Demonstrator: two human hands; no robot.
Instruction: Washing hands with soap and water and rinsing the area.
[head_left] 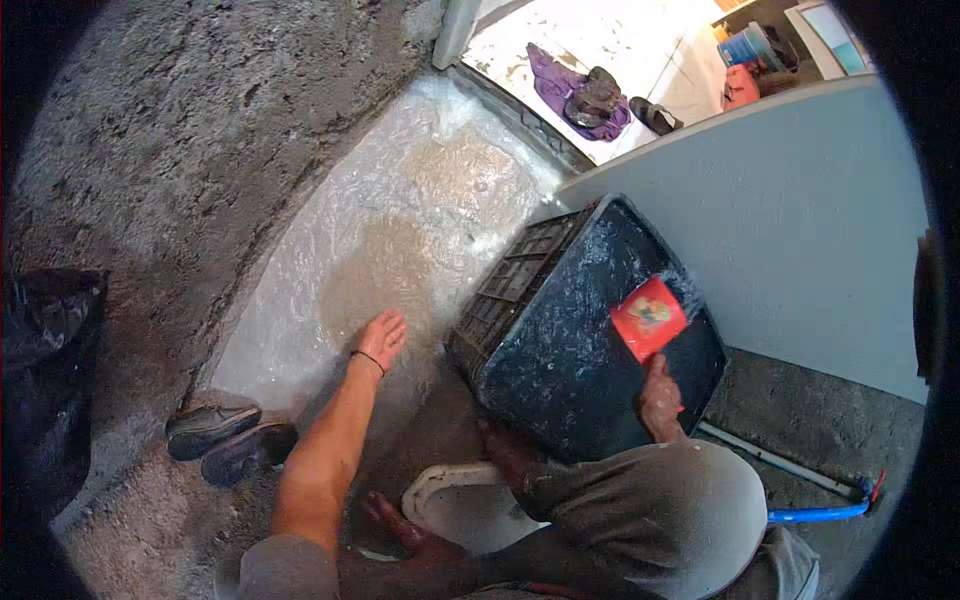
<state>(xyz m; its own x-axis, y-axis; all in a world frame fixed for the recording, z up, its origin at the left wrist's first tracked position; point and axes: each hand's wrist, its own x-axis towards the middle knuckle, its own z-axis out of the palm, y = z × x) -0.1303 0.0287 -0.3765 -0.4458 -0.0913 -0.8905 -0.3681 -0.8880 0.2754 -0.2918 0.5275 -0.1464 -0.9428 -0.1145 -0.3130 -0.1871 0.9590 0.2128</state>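
Note:
In my right hand [660, 400] is a red plastic mug [650, 318] with a coloured picture on its side, held out over a black plastic crate [560, 360]. Below my fingers a small red bit shows, and the grip itself is partly hidden. The crate stands tilted, its broad flat face up and wet with whitish streaks, its slatted side facing left. My left hand [384, 338], with a dark band at the wrist, is stretched out flat over the wet floor [300, 300], left of the crate, holding nothing. Whether it touches the floor I cannot tell.
A pale rimmed basin [430, 490] sits by my bare foot. Dark shoes [230, 440] lie at the left, near a black bag [50, 390]. A grey wall [820, 220] bounds the right. Beyond the doorway lies purple cloth [555, 85]; a blue pipe [815, 515] is lower right.

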